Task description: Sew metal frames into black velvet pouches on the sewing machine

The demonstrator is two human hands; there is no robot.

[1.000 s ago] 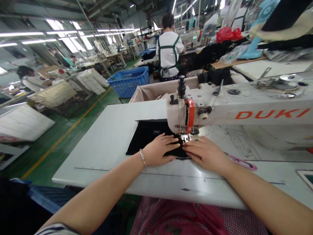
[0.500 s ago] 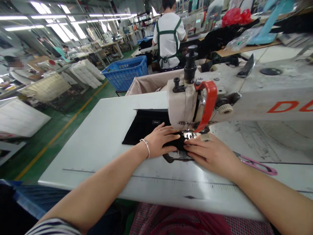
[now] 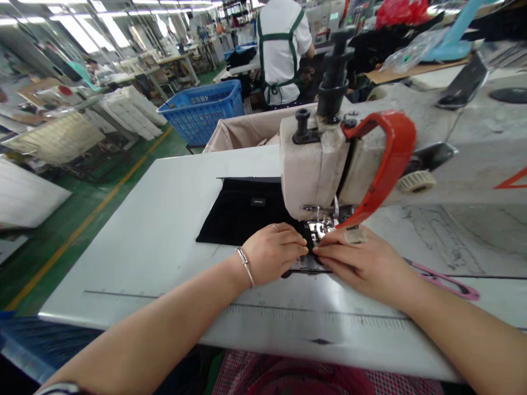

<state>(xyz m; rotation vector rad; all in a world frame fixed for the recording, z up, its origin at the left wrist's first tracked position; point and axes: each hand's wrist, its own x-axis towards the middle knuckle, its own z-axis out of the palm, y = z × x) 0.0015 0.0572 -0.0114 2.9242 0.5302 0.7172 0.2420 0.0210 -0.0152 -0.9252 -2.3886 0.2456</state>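
A black cloth piece [image 3: 234,214] with a small dark label [image 3: 258,202] lies flat on the machine table, its right end under the sewing machine head [image 3: 313,164]. My left hand [image 3: 274,252], wearing a silver bracelet, has its fingers drawn together on the cloth's near right edge, left of the presser foot [image 3: 319,229]. My right hand [image 3: 362,258] is just right of the foot, fingers pressed together, fingertips at the cloth edge close to my left fingertips. A beige patch is on one of its fingers.
Pink thread snips [image 3: 450,284] lie right of my right forearm. An orange-red guard [image 3: 389,159] curves down the machine's front. Beyond the table [image 3: 144,219] are a beige cloth-lined bin [image 3: 242,131], a blue basket [image 3: 203,112] and a person in a white shirt.
The fingers of my left hand, spread on the cloth before, are now drawn together near the foot. The camera view has moved closer to the machine.
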